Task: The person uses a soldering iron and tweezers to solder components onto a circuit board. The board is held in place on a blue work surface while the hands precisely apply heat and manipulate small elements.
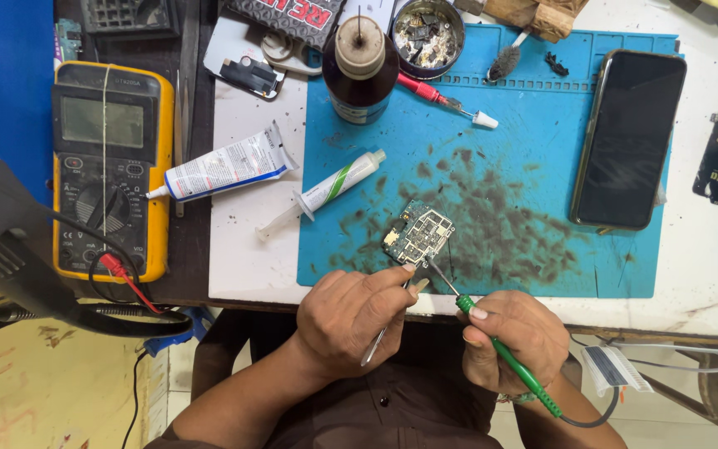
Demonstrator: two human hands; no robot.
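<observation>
A small green circuit board point(418, 232) lies on the stained blue work mat point(533, 141) near its front edge. My left hand point(351, 316) holds metal tweezers point(386, 326), their tips at the board's near edge. My right hand point(513, 337) grips a green-handled soldering iron point(508, 357); its thin tip points up-left and meets the board's lower right corner. The iron's cable trails off to the right below my wrist.
A dark smartphone point(630, 137) lies face up at the mat's right. A syringe point(326, 193), a white glue tube point(226, 170), a brown bottle point(361, 66), a tin of scrap parts point(428, 35) and a red-tipped tool point(446, 101) sit behind. A yellow multimeter point(110, 166) lies at left.
</observation>
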